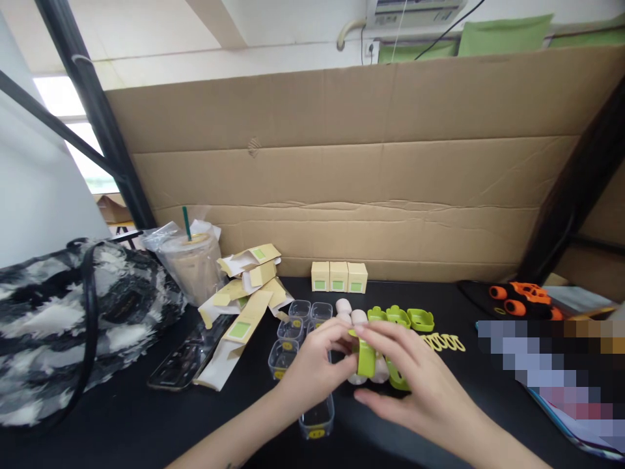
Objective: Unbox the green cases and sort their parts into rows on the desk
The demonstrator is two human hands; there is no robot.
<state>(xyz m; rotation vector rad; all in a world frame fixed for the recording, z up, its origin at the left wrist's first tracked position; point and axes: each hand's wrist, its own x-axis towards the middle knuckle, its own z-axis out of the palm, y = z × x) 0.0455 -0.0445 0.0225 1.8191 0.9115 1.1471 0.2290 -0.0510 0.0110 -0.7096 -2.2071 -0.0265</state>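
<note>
Lime-green moulded piece, probably plastic (366, 357), between both hands above the black tabletop (122, 430).
Judged light, fairly stiff, slightly slippery, unlikely to break; best taken by its side edges. Left hand (317, 357): fingers bent, thumb and fingertips pinched on its near side. Right hand (420, 374): fingertips at top edge, thumb lower, apart; firmness of grip cannot be told.

Lime green on the piece (366, 360) and trays (420, 320); cream boxes (338, 274) with green squares; clear tubs (317, 425), yellow stickers (316, 433); black counter (263, 430); over there, an orange-and-black toy (530, 297) and a bag (63, 326) mottled black, grey, white.
</note>
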